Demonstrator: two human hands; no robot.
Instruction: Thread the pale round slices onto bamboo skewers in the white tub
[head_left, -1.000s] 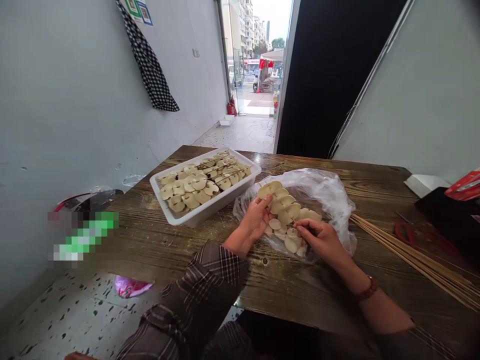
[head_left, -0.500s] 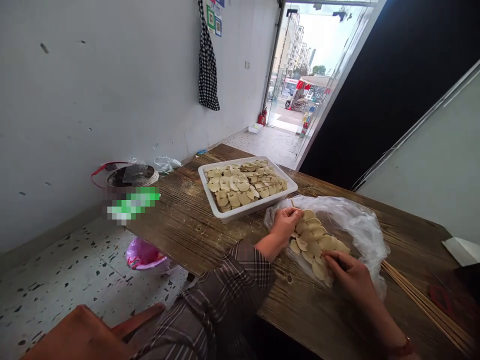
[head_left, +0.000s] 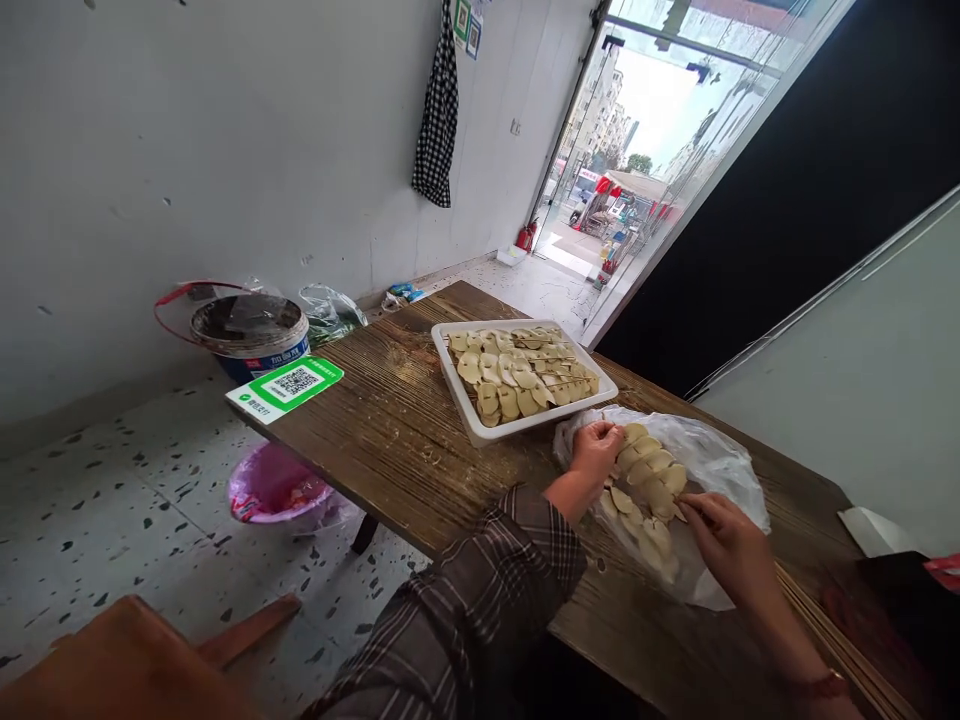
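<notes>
Pale round slices (head_left: pixel 651 468), overlapping in rows, hang between my two hands above a clear plastic bag (head_left: pixel 720 455) on the wooden table. My left hand (head_left: pixel 596 448) pinches the upper left end of the slices. At their lower right, the fingertips of my right hand (head_left: pixel 720 530) are pressed together on a slice edge. More loose slices (head_left: pixel 637 525) lie on the bag below. A white tray (head_left: pixel 484 432) filled with skewered slices stands just beyond my left hand.
Thin wooden sticks (head_left: pixel 840 640) lie at the table's right. A green and white code card (head_left: pixel 289 387) rests on the left corner. Beside the table are a bucket (head_left: pixel 262 340), a purple basin (head_left: pixel 281 485) on the floor and a brown stool (head_left: pixel 135 660).
The view has shifted, so the tray and hands appear further right. The row of slices between my hands now stands apart from the slices on the bag.
</notes>
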